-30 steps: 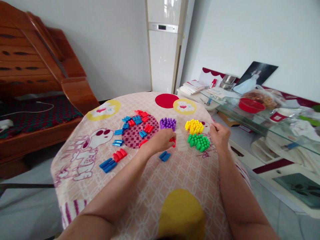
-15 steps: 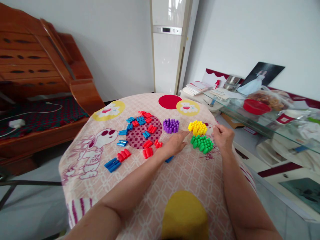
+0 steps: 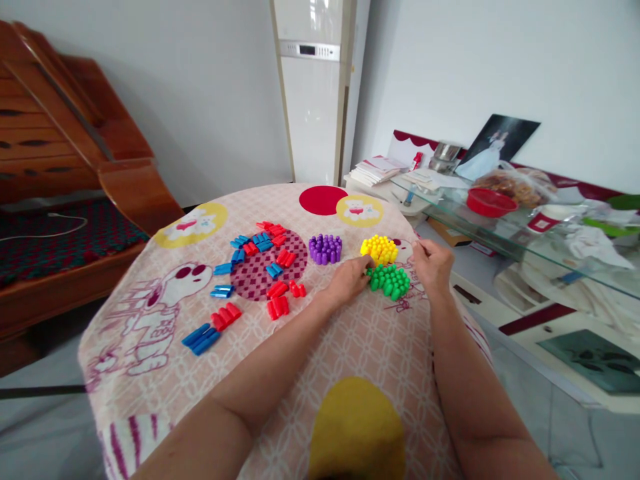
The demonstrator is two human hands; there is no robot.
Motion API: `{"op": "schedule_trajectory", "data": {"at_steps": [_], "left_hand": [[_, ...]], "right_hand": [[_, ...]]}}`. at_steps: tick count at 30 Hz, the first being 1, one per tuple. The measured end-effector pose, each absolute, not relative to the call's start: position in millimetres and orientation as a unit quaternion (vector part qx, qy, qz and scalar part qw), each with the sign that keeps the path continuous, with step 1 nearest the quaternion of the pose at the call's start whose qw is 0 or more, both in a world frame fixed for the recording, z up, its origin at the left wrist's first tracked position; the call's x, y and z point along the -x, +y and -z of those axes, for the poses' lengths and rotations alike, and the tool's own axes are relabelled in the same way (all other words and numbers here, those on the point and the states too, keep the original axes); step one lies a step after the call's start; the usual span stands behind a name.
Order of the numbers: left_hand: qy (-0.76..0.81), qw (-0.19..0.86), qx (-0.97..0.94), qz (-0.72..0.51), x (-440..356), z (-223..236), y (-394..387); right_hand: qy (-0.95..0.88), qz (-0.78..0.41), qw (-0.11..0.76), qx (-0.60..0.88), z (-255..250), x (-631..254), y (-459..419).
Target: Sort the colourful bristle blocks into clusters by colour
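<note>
My left hand (image 3: 351, 277) is at the left edge of the green pegs (image 3: 390, 282), its fingers bent and the tips near or touching them; whether they grip one cannot be made out. Just behind, the yellow pegs (image 3: 380, 249) stand upright in a tight cluster. To the right of both groups my right hand (image 3: 433, 264) is closed with thumb and fingers together, and anything inside is hidden. Purple pegs (image 3: 325, 249) stand grouped beyond my left hand. Red pieces (image 3: 226, 316) and blue pieces (image 3: 201, 339) lie in small sets on the left.
A patterned cloth (image 3: 280, 373) covers the round table. At the right stands a glass shelf (image 3: 450, 227) with a red bowl (image 3: 491, 202), papers (image 3: 376, 169) and bags. A wooden bench (image 3: 125, 180) is at the left, and a tall white cabinet unit (image 3: 315, 113) stands behind.
My left hand has drawn its outstretched fingers in and come to the green pegs' left edge. The view has swung right. A blue piece by my left forearm is now out of sight.
</note>
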State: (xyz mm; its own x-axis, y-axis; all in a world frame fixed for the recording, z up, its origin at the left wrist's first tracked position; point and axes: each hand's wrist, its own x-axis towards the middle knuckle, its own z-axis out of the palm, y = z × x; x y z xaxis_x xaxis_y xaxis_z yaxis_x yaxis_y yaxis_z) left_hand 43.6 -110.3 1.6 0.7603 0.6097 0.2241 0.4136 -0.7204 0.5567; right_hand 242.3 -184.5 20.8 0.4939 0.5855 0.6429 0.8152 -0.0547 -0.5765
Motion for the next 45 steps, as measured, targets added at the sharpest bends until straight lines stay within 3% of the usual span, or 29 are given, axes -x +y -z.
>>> {"op": "schedule_trajectory", "data": {"at_steps": [10,25,34,37,41,45], "left_hand": [[0.269,0.271,-0.878,-0.289,-16.9,-34.9,-115.8],[0.210,0.202,-0.941,-0.172,-51.4,-12.5,-157.5],[0.281,0.206,-0.890,-0.295,-6.2,-37.3,-116.8],[0.336,0.180,-0.875,-0.300,21.6,-43.9,-91.8],[0.397,0.166,-0.853,-0.296,63.2,-49.9,-68.4],[0.379,0.212,-0.873,-0.223,98.4,-47.8,-62.3]], "right_hand": [[-0.484,0.105,0.488,0.719,-21.4,-240.6,-184.7],[-0.501,0.123,0.467,0.719,-19.1,-241.3,-184.7],[-0.527,0.108,0.516,0.666,-28.4,-197.1,-188.5],[-0.624,0.044,0.464,0.627,-22.7,-156.1,-187.7],[-0.752,-0.030,0.327,0.571,-2.0,-116.8,-183.1],[-0.764,-0.059,0.273,0.582,12.9,-107.6,-177.4]]}}
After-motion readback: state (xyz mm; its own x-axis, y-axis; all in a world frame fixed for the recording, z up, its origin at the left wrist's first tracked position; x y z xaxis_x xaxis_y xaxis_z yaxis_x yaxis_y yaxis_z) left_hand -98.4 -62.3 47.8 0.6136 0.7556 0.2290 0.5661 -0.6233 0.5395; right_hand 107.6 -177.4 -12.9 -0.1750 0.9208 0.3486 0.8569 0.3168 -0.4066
